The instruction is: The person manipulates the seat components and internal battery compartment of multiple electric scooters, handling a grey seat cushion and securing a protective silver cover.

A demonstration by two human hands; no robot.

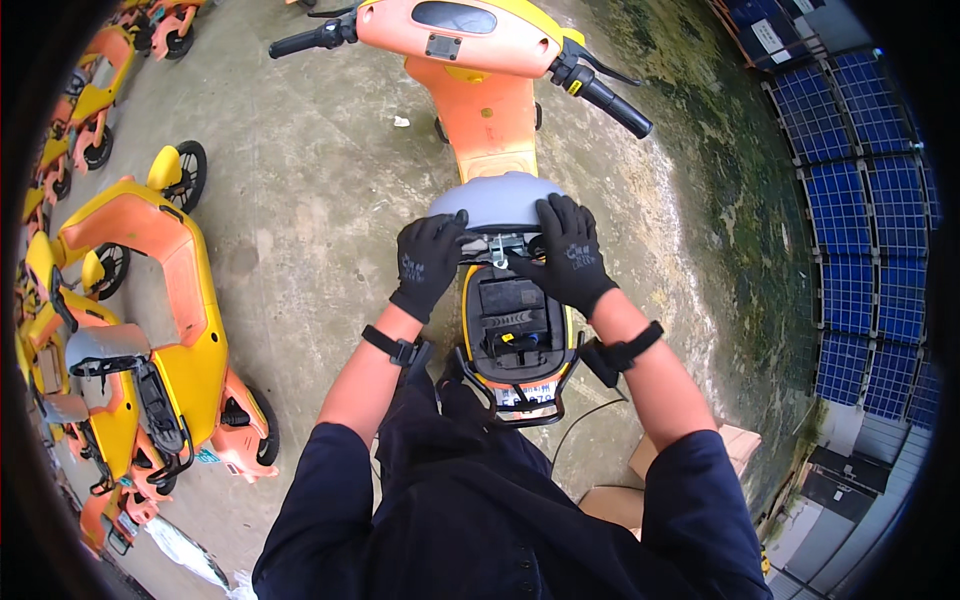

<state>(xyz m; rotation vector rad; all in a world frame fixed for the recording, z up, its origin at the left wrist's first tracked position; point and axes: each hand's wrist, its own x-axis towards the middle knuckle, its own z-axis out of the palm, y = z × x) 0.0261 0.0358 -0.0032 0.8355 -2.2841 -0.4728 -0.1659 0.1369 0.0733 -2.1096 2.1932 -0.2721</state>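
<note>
A grey scooter seat (497,201) is tipped up and forward on an orange and yellow electric scooter (486,115). My left hand (430,262), in a black glove, grips the seat's left rear edge. On the right side, my gloved right hand (572,256) has its fingers over the seat edge and its thumb stretched inward below it. Between the hands, a metal bracket (500,250) shows under the seat. Behind it lies the uncovered black compartment (512,312), with a small yellow piece (508,338) inside. The underside of the seat is mostly hidden.
The handlebar (455,35) spans the far side. More orange and yellow scooters (180,310) stand at the left. Blue mesh-fronted crates (865,230) are stacked at the right. Cardboard (615,507) lies near my right elbow, and a thin cable (572,425) hangs by the scooter's rear.
</note>
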